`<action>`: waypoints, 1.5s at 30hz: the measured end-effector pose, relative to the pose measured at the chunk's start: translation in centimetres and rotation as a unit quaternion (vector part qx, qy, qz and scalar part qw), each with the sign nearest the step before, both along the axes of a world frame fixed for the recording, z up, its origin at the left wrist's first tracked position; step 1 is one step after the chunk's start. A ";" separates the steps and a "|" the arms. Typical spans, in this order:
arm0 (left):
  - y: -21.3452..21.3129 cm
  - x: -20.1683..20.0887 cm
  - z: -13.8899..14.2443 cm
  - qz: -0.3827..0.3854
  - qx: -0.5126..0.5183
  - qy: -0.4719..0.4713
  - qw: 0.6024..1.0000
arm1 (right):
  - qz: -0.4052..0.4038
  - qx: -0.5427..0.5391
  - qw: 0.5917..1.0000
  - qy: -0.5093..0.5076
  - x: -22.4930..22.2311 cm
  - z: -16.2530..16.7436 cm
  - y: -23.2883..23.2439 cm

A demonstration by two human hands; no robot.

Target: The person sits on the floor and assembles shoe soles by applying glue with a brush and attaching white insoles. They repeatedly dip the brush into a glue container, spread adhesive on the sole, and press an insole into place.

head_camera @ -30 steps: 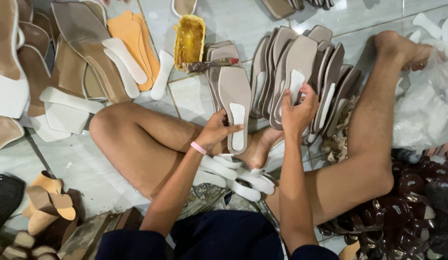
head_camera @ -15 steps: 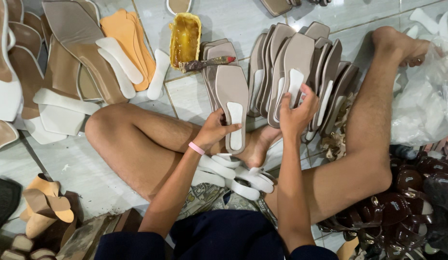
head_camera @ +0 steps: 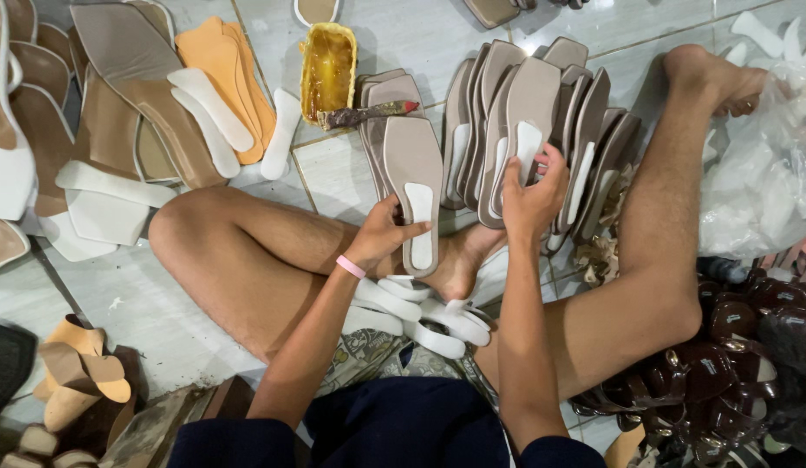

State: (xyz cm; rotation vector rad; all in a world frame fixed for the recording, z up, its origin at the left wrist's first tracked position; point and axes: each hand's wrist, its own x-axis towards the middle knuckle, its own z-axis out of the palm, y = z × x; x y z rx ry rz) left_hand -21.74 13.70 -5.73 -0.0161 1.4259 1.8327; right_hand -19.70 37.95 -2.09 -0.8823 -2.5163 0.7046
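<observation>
— So, what did each hand have at that moment?

— Seated on the tiled floor (head_camera: 420,35), the person pressed the left hand (head_camera: 381,236) against a taupe sole (head_camera: 413,182). The thumb lay flat on the white pad (head_camera: 419,221) stuck along the sole's heel end, and the fingers curled under its edge. The right hand (head_camera: 528,195) was closed round the lower edge of another sole (head_camera: 531,104), one of a fanned row standing just beyond its fingertips, with the thumb beside that sole's own white strip.

— And around them?

— A heap of loose white pads (head_camera: 411,312) lay just below the left wrist, against the person's foot. A yellow glue tin (head_camera: 327,61) sat above the left hand with a brush (head_camera: 368,113) laid across the sole stack beside it. Brown sandals (head_camera: 750,347) were piled well to the right of the right hand.

— Which step was it?

— By the look of it, seating a pad on the sole, the pad already in place under the thumb. Any next move would call for firm, even pressure along the pad, and for a steady right-hand grip so the leaning row did not slide.
</observation>
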 end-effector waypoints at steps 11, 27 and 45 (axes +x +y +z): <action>0.1 0.4 -0.1 -0.004 0.000 -0.008 1.000 | 0.093 0.068 0.992 0.056 4.1 0.0 -1.3; 1.4 2.4 -1.3 -0.056 0.059 0.138 0.987 | 0.061 -0.541 0.839 -0.002 13.8 1.7 -7.4; -1.5 -0.9 -0.2 0.202 -0.213 0.250 0.923 | 0.016 -0.716 0.698 -0.007 3.5 0.4 -6.8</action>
